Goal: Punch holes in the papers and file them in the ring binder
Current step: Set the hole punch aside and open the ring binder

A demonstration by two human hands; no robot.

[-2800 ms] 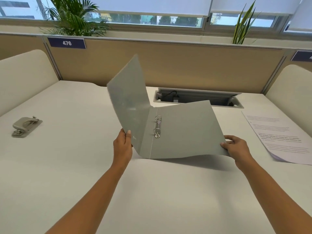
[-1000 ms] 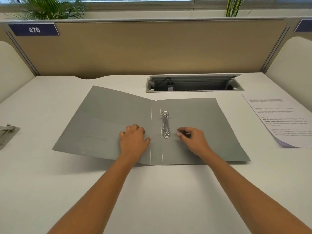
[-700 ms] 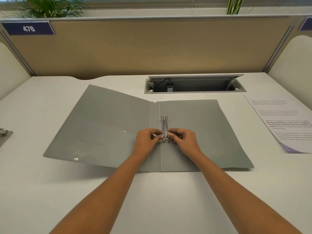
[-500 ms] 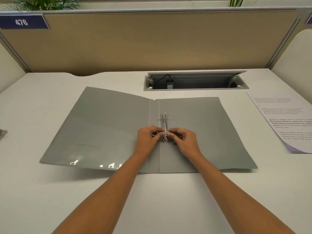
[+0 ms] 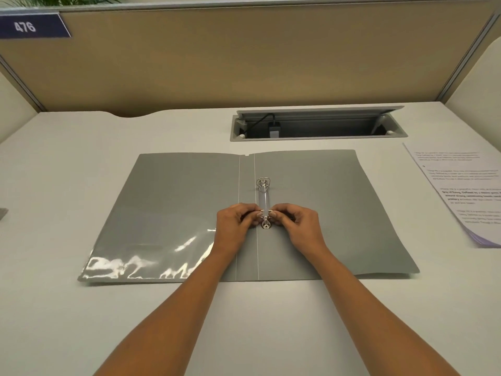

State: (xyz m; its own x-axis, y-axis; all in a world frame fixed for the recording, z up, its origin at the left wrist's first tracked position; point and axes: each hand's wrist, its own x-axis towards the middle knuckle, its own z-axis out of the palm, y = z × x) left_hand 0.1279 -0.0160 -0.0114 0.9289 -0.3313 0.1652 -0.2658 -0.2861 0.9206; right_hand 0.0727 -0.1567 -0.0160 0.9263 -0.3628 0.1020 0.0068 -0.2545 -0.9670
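A grey ring binder [image 5: 333,210] lies open and flat on the white desk. Its metal ring mechanism [image 5: 263,198] runs along the spine side of the right cover. My left hand [image 5: 235,226] and my right hand [image 5: 298,226] meet at the near ring [image 5: 265,219], each pinching one side of it with fingertips. The far ring [image 5: 263,183] looks closed. A stack of printed papers [image 5: 466,194] lies to the right of the binder. Only a grey corner of the hole punch [image 5: 3,213] shows at the left edge.
An open cable tray [image 5: 317,126] is set into the desk behind the binder. A tan partition [image 5: 244,58] with a "476" label [image 5: 29,25] closes off the back. White side panels stand left and right.
The binder was held up half open, then laid flat. Both hands moved from the covers to the near ring and now pinch it. The view has tilted down and closer.
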